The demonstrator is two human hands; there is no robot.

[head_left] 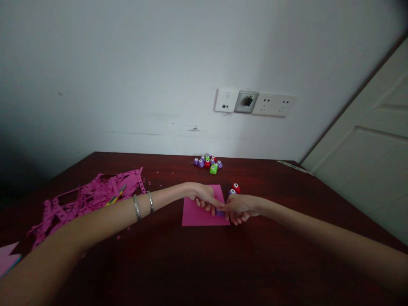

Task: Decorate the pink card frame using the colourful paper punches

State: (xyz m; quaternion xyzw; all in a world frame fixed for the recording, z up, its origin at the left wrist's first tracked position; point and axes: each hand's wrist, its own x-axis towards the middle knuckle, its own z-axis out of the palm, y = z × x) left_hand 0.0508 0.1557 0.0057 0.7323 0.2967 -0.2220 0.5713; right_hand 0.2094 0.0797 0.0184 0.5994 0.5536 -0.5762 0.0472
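My left hand (204, 196) lies over the sheet of pink paper (194, 216), its fingers curled and its fingertips at a small purple craft punch (219, 212). From the other side my right hand (241, 207) closes on the same punch, at the sheet's right edge. The hands meet there and cover most of the punch. Just beyond my right hand, a red punch (236, 188) and another purple punch (232, 192) stand side by side on the table.
Several purple, red and green punches (207, 163) cluster near the wall. Cut pink paper strips (92, 193) pile up at the left, with a yellow pen-like tool (116, 196) on them. Pink sheets (8, 259) lie at the lower left. Wall sockets (274, 104) are above the dark table (178, 263).
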